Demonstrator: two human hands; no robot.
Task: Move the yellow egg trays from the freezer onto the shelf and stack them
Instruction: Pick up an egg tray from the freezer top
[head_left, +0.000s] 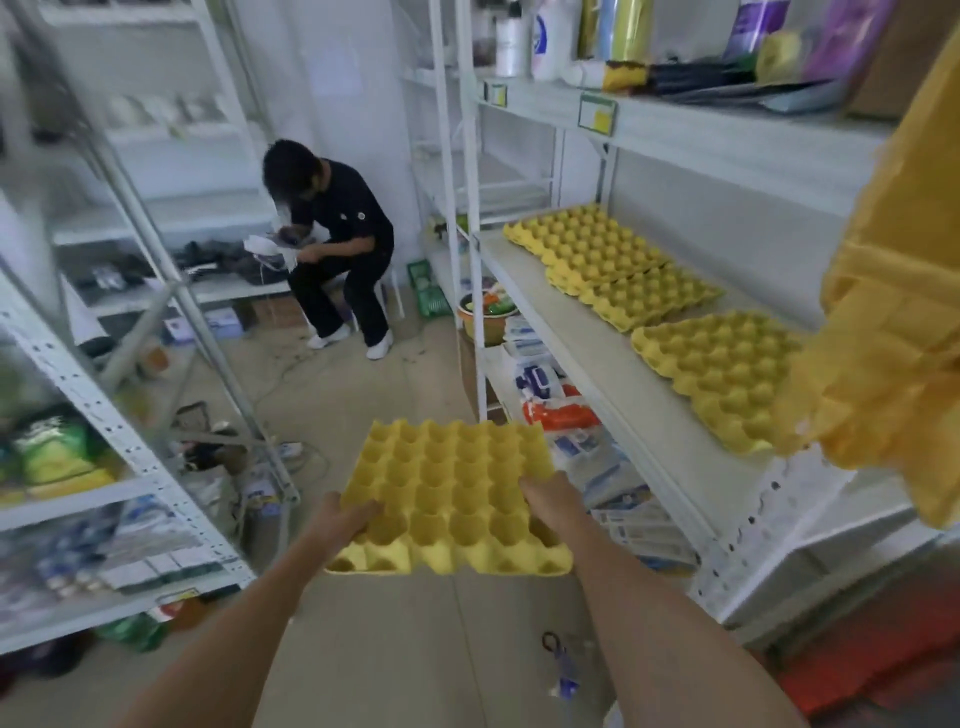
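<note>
The left hand (345, 517) and right hand (553, 501) each clamp a side of a dimpled yellow pulp egg tray (449, 499), held level left of the white metal shelf (582, 332), where three more egg trays (587, 244) lie flat.

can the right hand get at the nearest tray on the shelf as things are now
Probably not yet: the right hand and left hand both grip the held tray. The nearest shelf tray lies uncovered on the right.

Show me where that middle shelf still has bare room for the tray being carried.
Bare strip along the shelf front edge and its near-left corner, beside the far trays. The back and the near end, under the nearest tray, are crowded.
</note>
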